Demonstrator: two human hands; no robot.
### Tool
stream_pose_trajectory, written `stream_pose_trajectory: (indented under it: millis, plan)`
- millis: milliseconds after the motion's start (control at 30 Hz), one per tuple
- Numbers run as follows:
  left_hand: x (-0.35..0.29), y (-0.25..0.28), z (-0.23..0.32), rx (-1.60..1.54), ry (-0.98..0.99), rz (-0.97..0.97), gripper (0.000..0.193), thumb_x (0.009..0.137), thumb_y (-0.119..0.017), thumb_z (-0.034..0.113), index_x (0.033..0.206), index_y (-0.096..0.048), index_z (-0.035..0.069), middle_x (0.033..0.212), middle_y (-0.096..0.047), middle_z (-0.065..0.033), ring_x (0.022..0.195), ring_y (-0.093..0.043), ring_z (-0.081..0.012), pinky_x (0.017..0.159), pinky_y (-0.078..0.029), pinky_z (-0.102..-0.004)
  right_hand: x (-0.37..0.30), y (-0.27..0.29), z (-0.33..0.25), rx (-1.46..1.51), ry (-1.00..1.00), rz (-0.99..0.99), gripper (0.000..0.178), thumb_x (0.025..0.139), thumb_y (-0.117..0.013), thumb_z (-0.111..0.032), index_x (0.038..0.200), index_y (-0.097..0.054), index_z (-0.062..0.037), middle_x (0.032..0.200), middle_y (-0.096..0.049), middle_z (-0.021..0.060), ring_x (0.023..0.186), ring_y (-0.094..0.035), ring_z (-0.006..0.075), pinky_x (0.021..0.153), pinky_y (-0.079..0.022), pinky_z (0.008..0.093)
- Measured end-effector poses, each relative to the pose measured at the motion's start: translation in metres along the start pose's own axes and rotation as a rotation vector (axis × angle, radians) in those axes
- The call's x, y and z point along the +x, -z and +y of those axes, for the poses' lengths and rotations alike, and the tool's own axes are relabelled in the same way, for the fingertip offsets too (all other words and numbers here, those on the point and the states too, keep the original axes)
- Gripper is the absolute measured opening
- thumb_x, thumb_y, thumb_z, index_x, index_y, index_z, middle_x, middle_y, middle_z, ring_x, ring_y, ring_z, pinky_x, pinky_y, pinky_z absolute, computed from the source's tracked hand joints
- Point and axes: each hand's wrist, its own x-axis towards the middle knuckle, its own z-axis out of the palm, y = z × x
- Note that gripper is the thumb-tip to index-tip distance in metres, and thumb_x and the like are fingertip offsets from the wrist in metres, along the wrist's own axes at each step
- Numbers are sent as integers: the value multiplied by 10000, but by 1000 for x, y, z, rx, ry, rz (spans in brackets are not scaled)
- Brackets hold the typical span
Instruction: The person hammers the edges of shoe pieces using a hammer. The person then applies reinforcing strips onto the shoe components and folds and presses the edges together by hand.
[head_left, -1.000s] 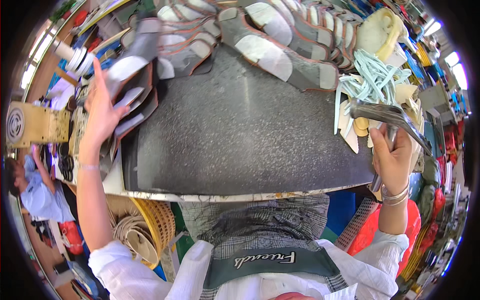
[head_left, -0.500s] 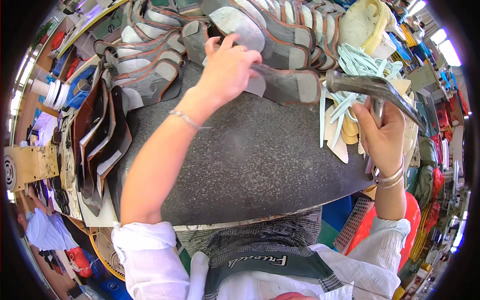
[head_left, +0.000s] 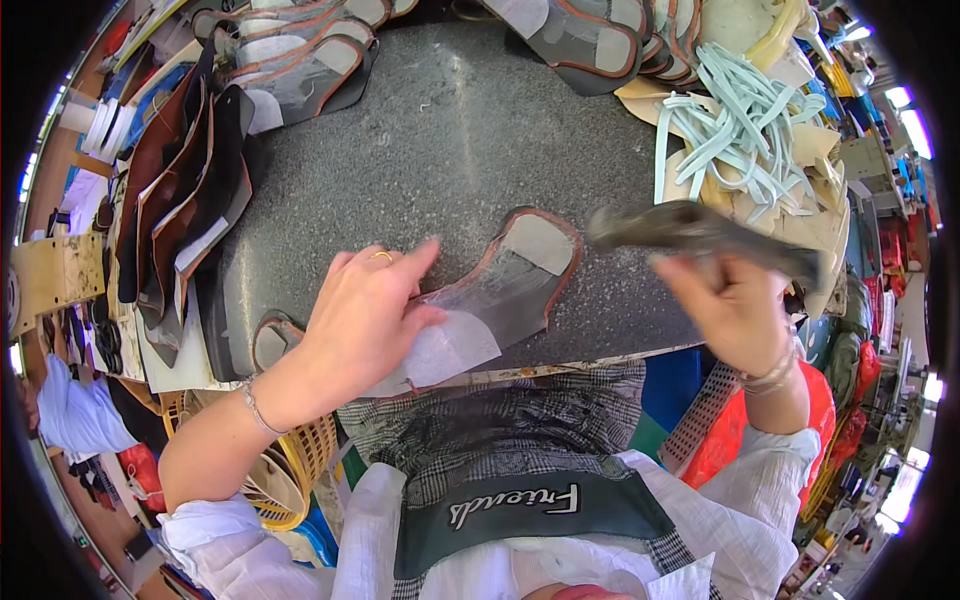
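"Where is the grey, red-edged piece (head_left: 515, 285) lying?"

"Under the left hand (head_left: 365, 315) and to its right, on the dark tabletop (head_left: 400, 170). The thumb and index finger are resting spread on it, releasing rather than clenching."

"And the right hand (head_left: 738, 310)?"

"It's grasping the hammer (head_left: 710, 235), whose head is hanging above the fingers, one end reaching left, near the piece's upper end. The pale-blue strips (head_left: 745, 130) are lying beyond that hand."

"What are you struggling to see?"

"Motion is blurring the hammer head, and the right hand is hiding most of the handle. The left hand is covering part of the piece. A patched end (head_left: 272, 345) is showing left of that wrist; I can't tell whether it's belonging to the same piece."

"Which way is it pointing?"

"Its rounded, pale-patched end is pointing away from the left hand, up and rightward; the visible long axis is slanting the same way."
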Motion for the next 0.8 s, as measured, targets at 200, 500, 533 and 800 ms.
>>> stream_pose_trajectory:
  millis: [200,500,533,800]
  plan:
    - [20,-27,7,-144,-40,171,576,794,-750,45,1316,-523,-45,972,-653,-143,852,-648,-239,712,-528,-330,28,-39,8,-216,268,-238,156,877,-645,-101,971,-526,-67,653,-558,148,560,-571,379,520,-463,430]
    - [27,-51,-2,-348,-109,276,257,803,-724,-21,1059,-690,-19,859,-619,-113,654,-610,-208,586,-496,-314,45,-35,7,-343,252,-367,188,886,-623,-111,997,-476,-70,695,-576,156,624,-611,386,512,-454,439]
    - [27,-53,-3,-289,-161,297,250,801,-716,-36,1050,-691,-17,849,-612,-111,651,-604,-216,584,-491,-319,50,-31,5,-304,202,-413,197,881,-630,-108,1014,-490,-67,706,-576,142,614,-609,375,516,-453,423]
    - [26,-51,2,-142,-261,271,355,710,-664,-110,1057,-670,-34,933,-567,-122,720,-597,-243,628,-514,-346,84,-31,-14,-210,332,-435,253,829,-658,-145,1010,-497,-74,723,-573,147,630,-633,374,520,-501,429]
